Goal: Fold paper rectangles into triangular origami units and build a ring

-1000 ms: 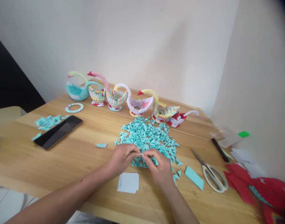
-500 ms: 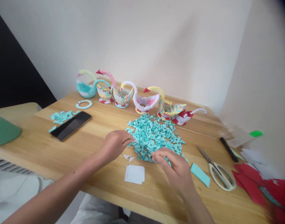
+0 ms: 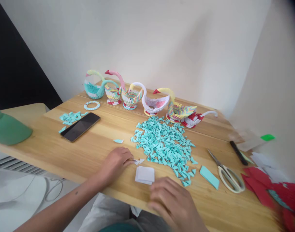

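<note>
My left hand rests low on the table, its fingers pinched at a small white folded paper triangle beside two similar white paper triangles. Just in front of them lies a stack of white paper squares. Close to the right edge of that stack is my right hand, fingers curled and smeared by motion; whether it holds anything is hidden. Beyond both hands spreads a big heap of turquoise folded paper triangles. A nested turquoise paper piece sits by itself to the left of the heap.
Several folded-paper swans line the back by the wall. Left are a paper ring, a phone, more turquoise triangles and a green cap. Right are turquoise paper strips, scissors, a black cutter and red paper.
My left hand has come back from the heap toward the white triangles, uncovering the nested turquoise piece. My right hand has pulled away from the heap toward the table's near edge.
</note>
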`<state>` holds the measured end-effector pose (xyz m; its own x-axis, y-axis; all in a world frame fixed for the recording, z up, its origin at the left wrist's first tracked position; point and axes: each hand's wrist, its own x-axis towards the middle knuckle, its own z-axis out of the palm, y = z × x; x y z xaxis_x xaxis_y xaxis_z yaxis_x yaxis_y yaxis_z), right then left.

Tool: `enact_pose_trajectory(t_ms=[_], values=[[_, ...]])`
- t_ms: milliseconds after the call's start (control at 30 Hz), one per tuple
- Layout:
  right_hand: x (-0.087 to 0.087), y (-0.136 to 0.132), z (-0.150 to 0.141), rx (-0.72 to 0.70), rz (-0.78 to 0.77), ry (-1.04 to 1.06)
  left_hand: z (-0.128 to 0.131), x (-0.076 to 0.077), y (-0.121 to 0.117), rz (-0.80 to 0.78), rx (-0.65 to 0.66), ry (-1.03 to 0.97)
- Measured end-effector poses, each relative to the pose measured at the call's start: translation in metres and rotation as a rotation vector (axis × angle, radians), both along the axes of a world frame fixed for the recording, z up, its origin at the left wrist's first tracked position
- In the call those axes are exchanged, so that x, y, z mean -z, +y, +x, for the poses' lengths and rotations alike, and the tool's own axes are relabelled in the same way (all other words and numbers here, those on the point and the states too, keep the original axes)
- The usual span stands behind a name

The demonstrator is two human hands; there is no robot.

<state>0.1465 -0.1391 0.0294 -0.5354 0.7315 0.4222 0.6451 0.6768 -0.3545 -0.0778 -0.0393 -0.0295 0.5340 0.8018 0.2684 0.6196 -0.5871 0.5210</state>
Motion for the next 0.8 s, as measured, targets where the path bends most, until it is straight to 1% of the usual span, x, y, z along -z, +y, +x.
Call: enact_pose_trajectory(t_ms=[33,100,167,233,367,533,800], values=[[0.009,0.008,-0.001,0.061,0.035,-0.045,-0.001,0.0,0.0,0.007,0.01,-0.003],[0.027,0.02,-0.002,0.16,0.052,-0.148,-0.001,0.001,0.0,0.029,0.016,-0.004],[0.04,0.026,-0.002,0.195,0.053,-0.213,-0.001,-0.001,0.0,0.048,0.013,-0.007],[0.047,0.027,-0.001,0.217,0.038,-0.22,0.0,-0.002,0.0,0.056,0.014,-0.003],[0.054,0.025,-0.002,0.209,0.032,-0.186,0.0,-0.003,0.0,0.044,0.019,0.021],[0.061,0.024,-0.004,0.181,0.099,-0.189,0.001,0.002,-0.001,0.042,-0.011,0.071],[0.059,0.023,-0.002,0.184,0.077,-0.073,0.001,0.0,0.0,0.033,-0.031,0.083]])
